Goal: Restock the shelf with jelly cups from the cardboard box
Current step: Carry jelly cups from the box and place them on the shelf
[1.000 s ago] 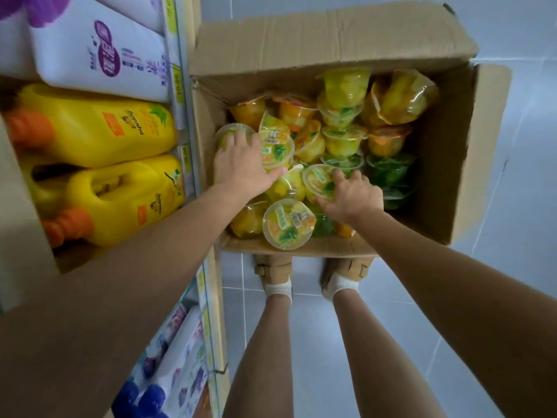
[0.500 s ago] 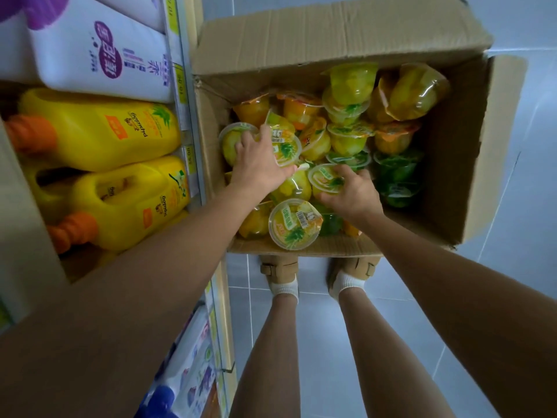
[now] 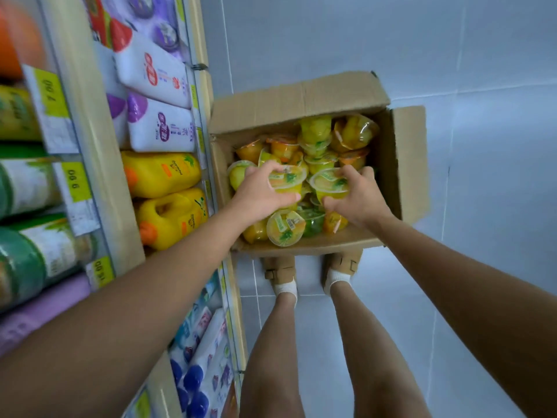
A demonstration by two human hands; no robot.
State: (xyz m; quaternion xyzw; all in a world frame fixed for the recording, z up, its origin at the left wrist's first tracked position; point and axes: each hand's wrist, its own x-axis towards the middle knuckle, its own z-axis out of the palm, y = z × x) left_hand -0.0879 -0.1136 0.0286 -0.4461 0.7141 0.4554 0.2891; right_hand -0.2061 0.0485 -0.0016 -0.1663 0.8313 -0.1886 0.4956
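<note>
Jelly cups (image 3: 319,146): heaped inside the cardboard box; clear tubs of yellow, orange and green with film lids.
Cardboard box (image 3: 301,107): open, flaps folded outward, touching the shelf front.
Left hand (image 3: 265,194): over the shelf-side half of the box, fingers and thumb curled round the left-hand cup (image 3: 287,181), which is yellow with a green leaf print on its lid.
Right hand (image 3: 358,197): over the middle of the box, fingers curled round the right-hand cup (image 3: 328,184), just beside the other.
Front cup (image 3: 284,227): against the box's near wall, lid up, with a barcode sticker; its print is too small to read.
Shelf (image 3: 93,140): runs along the box's left side.
Price tags (image 3: 75,182): on the shelf edge, reading "9 00" and "7 00".
Yellow jugs (image 3: 162,173): on the shelf beside the box, orange caps, script brand name illegible.
White packs (image 3: 159,128): beyond the jugs, purple print, unreadable.
Shoes (image 3: 280,270): tan, with white socks, at the box's near edge.
</note>
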